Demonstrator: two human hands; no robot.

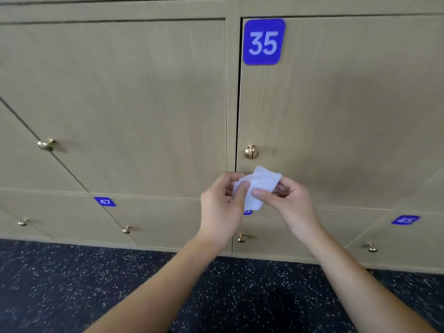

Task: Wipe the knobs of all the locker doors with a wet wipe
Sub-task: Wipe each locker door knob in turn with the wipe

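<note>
A white wet wipe (pixel 260 183) is held between both hands in front of the beige lockers. My left hand (pixel 221 207) pinches its left edge, and my right hand (pixel 286 200) pinches its right side. Just above the wipe sits the brass knob (pixel 251 152) of the door marked with a blue 35 plate (pixel 263 42). Another brass knob (pixel 46 143) is on the door to the left. Lower-row knobs show at the far left (pixel 23 222), below plate 47 (pixel 126 229), below my hands (pixel 241 238) and at the right (pixel 372 248).
Blue number plates 47 (pixel 105 201) and 45 (pixel 405 220) mark lower-row doors. A dark speckled floor (pixel 72 284) runs along the foot of the lockers. The door marked 35 shows a dark gap along its left edge.
</note>
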